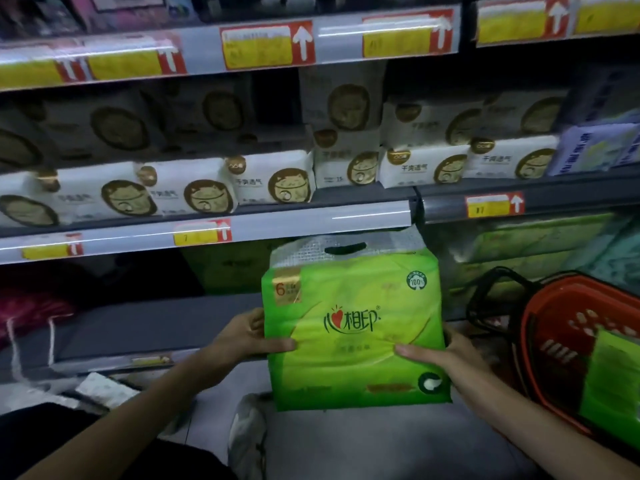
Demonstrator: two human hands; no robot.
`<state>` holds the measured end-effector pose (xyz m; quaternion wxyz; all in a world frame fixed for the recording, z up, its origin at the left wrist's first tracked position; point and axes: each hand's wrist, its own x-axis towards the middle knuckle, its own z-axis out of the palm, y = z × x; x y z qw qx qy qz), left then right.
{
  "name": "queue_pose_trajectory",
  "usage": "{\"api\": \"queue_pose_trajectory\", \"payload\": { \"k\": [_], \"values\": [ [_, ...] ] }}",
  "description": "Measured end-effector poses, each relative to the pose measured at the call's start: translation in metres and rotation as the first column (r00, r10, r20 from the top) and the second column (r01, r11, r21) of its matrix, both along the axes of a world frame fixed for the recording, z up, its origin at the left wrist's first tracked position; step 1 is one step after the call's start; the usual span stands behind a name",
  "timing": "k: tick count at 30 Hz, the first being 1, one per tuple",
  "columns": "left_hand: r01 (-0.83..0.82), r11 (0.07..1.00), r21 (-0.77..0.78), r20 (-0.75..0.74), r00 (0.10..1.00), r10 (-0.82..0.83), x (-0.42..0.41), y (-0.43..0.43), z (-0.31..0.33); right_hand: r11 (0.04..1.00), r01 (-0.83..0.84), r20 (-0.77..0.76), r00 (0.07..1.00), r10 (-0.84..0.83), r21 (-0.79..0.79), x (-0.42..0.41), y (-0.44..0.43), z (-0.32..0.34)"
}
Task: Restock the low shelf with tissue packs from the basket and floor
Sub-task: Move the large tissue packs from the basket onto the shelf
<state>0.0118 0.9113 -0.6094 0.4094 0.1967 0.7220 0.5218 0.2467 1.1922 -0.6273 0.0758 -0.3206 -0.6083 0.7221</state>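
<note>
A green tissue pack with a clear carry handle on top is held upright in front of the low shelf. My left hand grips its left edge, thumb on the front. My right hand grips its right edge, thumb across the front too. A red basket stands at the right with another green tissue pack inside it. More green packs sit deep in the dark low shelf behind.
White packs with round brown prints fill the shelf above. Price rails with yellow and red tags run along the shelf edges. A pink item lies at the left of the low shelf. A white package lies on the floor.
</note>
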Motion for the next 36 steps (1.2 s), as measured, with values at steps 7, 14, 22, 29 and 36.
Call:
{"api": "queue_pose_trajectory", "payload": {
  "k": [7,14,22,29,36],
  "values": [
    [0.037,0.998,-0.047,0.025,0.999,-0.036,0.000,-0.006,-0.063,0.968,-0.167,0.259,0.959,0.115,0.189,-0.009,0.002,-0.048],
    [0.019,0.994,-0.105,-0.078,0.997,-0.028,-0.025,0.013,-0.081,0.967,-0.129,0.295,0.954,0.060,0.221,-0.028,0.013,-0.071],
    [-0.136,0.984,-0.119,-0.371,0.925,0.083,-0.059,0.042,-0.091,0.865,0.042,0.224,0.958,-0.177,0.501,-0.091,0.031,-0.092],
    [-0.352,0.932,-0.086,-0.314,0.897,0.310,-0.073,0.083,-0.084,0.816,0.116,0.209,0.938,-0.278,0.566,-0.147,0.048,-0.097],
    [-0.394,0.915,-0.091,-0.124,0.916,0.382,-0.062,0.101,-0.100,0.921,0.164,0.285,0.919,-0.273,0.352,-0.154,0.045,-0.116]
  ]
}}
